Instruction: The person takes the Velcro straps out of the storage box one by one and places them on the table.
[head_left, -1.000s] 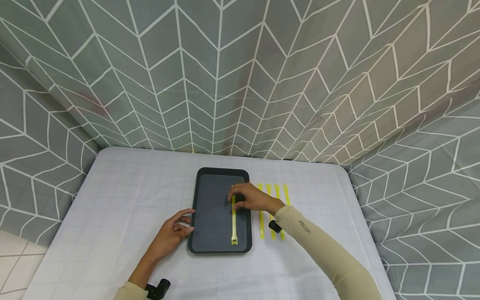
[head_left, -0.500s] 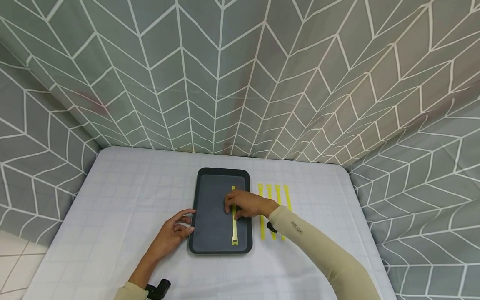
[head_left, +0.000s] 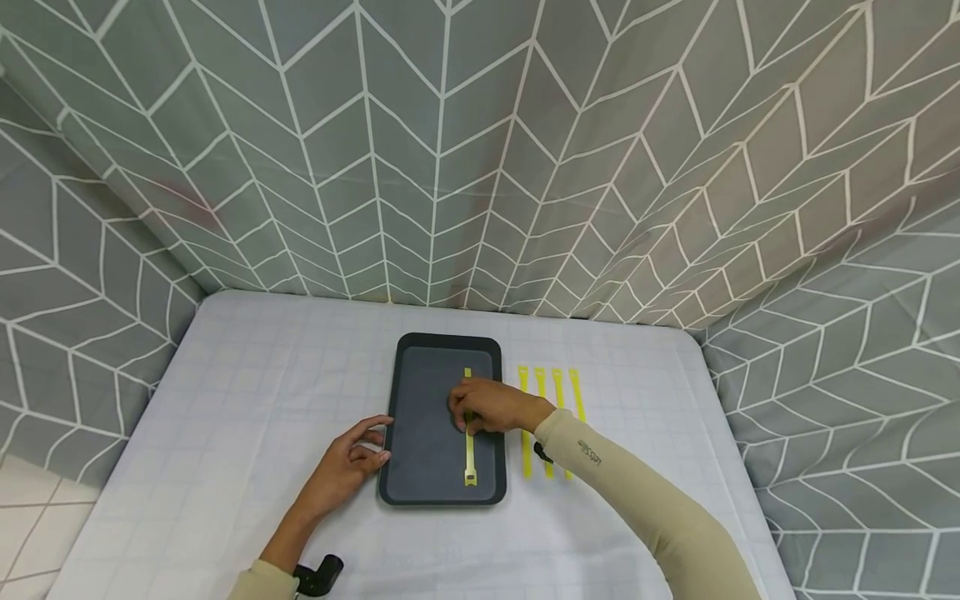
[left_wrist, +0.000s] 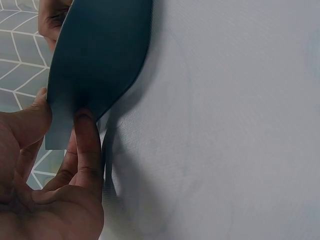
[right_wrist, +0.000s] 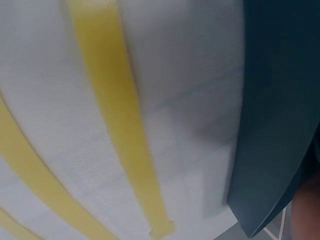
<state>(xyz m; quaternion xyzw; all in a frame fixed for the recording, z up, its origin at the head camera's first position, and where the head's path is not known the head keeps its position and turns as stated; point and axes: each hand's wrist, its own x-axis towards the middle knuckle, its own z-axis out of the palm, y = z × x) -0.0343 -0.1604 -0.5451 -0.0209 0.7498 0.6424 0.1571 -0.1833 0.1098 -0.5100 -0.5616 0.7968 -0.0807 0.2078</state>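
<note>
A dark grey rectangular tray [head_left: 427, 493] lies on the white-covered table. My left hand [head_left: 340, 468] holds the tray's left rim; in the left wrist view the fingers [left_wrist: 86, 145] touch its wall from both sides. A yellow cable tie strap [head_left: 470, 458] with a slotted head lies lengthwise in the right half of the tray. My right hand [head_left: 491, 406] reaches over the right rim, its curled fingers around the strap's middle and hiding that part. In the right wrist view only a blurred fingertip [right_wrist: 306, 212] shows beyond the tray wall [right_wrist: 275, 125].
Several more yellow straps [head_left: 525, 450] lie side by side just right of the tray, partly under the right forearm [head_left: 637, 500]. A patterned grey curtain [head_left: 480, 167] hangs behind the table's far edge and along both sides.
The right hand has shifted slightly towards me along the strap, and its thumb and fingers have drawn closer together. The left hand, the tray and the other straps stay in place.
</note>
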